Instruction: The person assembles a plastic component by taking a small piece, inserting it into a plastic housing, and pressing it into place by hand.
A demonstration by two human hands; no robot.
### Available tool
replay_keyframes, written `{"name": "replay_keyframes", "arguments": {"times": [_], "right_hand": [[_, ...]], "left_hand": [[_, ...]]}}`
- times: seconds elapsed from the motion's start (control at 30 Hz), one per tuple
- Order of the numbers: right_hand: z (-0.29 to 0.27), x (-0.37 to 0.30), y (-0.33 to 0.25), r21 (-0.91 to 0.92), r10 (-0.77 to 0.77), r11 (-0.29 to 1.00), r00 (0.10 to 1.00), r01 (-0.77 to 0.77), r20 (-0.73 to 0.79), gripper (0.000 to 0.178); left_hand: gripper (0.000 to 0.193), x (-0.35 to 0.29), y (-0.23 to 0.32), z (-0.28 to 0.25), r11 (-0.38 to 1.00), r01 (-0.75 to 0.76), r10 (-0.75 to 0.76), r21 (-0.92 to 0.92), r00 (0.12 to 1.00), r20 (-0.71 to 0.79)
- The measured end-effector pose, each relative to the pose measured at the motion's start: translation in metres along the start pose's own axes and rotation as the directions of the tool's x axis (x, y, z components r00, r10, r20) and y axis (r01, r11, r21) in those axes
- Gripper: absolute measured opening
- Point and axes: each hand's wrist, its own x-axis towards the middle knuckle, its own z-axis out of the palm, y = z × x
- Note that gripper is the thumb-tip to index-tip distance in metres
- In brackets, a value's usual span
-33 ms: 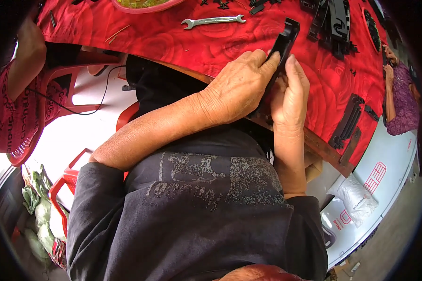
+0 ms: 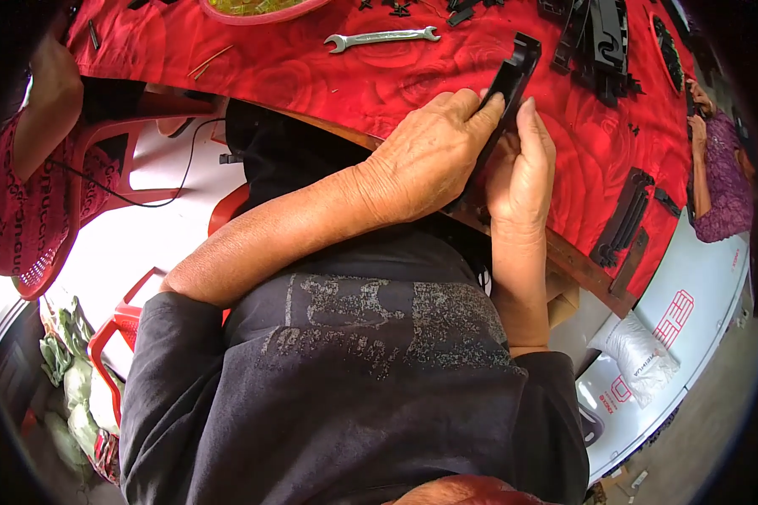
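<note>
We find almost nothing changed from the moment just before: the long black part (image 2: 509, 76) lies at the same slant, and both hands match their earlier places but for perhaps a slight shift of the right thumb. For the work, we judge, that means a steady hold, with the part kept in place between the hands.

The part is at the near edge of the desk, its far end reaching out over the red cloth (image 2: 312, 76) and pointing away and slightly right. Our left hand (image 2: 429, 151) covers it from the left, its fingers bent and pinching the part along its length. Our right hand (image 2: 522, 185) is cupped on the right side, thumb raised and spread away from the part; its other fingers are mostly hidden, so we cannot tell whether they press on it. The near end is also largely covered by our left hand.

Farther off on the desk, left of the part, is an open-ended wrench (image 2: 383, 38), and beyond it to the left a pink bowl (image 2: 261, 19). A pile of black pieces (image 2: 606, 42) sits far right, with a bundle of black strips (image 2: 623, 220) nearer on the right.
</note>
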Motion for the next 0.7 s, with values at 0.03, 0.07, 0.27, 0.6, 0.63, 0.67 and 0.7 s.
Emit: {"name": "replay_keyframes", "arguments": {"times": [0.03,0.07,0.27,0.6,0.63,0.67,0.7], "right_hand": [[0.005,0.001,-0.003,0.048,-0.014,0.999,0.997,0.01,0.082,0.038],[0.01,0.0,-0.003,0.047,-0.014,0.999,0.997,0.011,0.081,0.038],[0.003,0.002,0.001,0.095,0.014,0.995,0.998,-0.021,0.069,0.043],[0.001,-0.001,0.004,0.123,0.024,0.992,0.997,-0.032,0.07,0.046],[0.001,-0.001,0.004,0.134,0.028,0.99,0.997,-0.037,0.068,0.046],[0.001,-0.001,0.004,0.134,0.029,0.99,0.997,-0.038,0.069,0.046],[0.0,-0.002,0.004,0.129,0.031,0.991,0.997,-0.039,0.066,0.046]], "left_hand": [[0.057,0.0,0.0,0.0,0.997,-0.072,0.072,0.009,0.996,-0.045],[0.057,0.0,0.001,0.0,0.997,-0.073,0.073,0.007,0.996,-0.044],[0.057,-0.007,0.006,0.0,0.995,0.008,-0.006,-0.096,1.0,0.021],[0.055,-0.013,0.008,0.005,0.992,0.036,-0.028,-0.121,0.997,0.069],[0.055,-0.013,0.008,0.006,0.994,0.012,-0.006,-0.11,0.998,0.058],[0.055,-0.013,0.008,0.006,0.994,0.014,-0.007,-0.11,0.998,0.058],[0.055,-0.014,0.008,0.006,0.993,0.017,-0.01,-0.114,0.998,0.061]]}}
